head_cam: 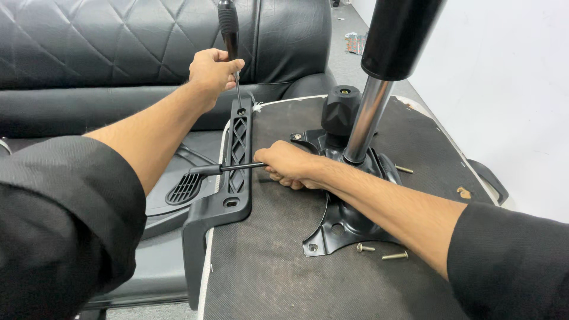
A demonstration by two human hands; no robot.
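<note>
The armrest bracket (236,163) is lying along the left edge of the upturned seat (278,266), and a screwdriver (230,41) is standing upright in its top hole. This looks like the fastening step; driving the screw straight likely calls for a steady downward press. The left hand (212,72) is closing around the screwdriver shaft. The right hand (289,165) is gripping the lever (228,168) beside the mechanism plate (341,222). Loose bolts (394,256) are lying nearby.

Black moulded plastic armrest bracket (236,172), diamond-shaped cut-outs along it. Dark grey woven fabric seat underside (272,261), white piping at nine o'clock. Black quilted leather backrest (89,41), diamond stitching. Chrome steel cylinder (367,121); brass-coloured loose bolts (394,256) at five o'clock.
</note>
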